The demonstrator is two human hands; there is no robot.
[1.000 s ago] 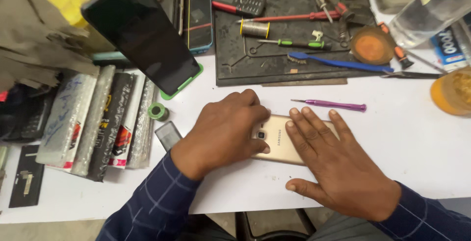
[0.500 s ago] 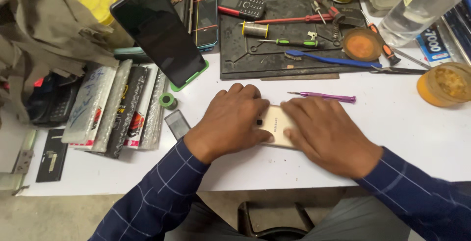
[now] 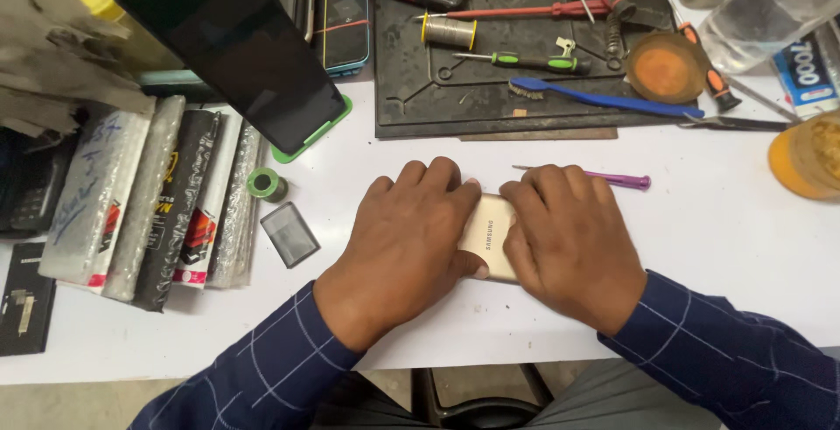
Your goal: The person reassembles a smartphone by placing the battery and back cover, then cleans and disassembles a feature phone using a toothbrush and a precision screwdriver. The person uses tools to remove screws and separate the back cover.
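Gold smartphone (image 3: 488, 236) lies back-up on the white table (image 3: 717, 237); left hand (image 3: 404, 242) and right hand (image 3: 573, 242) press flat on it, each grip closed on its ends.

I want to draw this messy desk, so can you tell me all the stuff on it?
Phone: one, gold, face down under both hands.
Screwdriver: one, purple, behind right hand.
Small battery: one, grey, left of hands.
Tape roll: one, green, near battery.
Propped phone: one, black screen, far left.
Work mat: one, dark, far centre.
Brush: one, blue, on mat.
Packets: several, silver and black, left.
Left hand: on phone.
Right hand: on phone.
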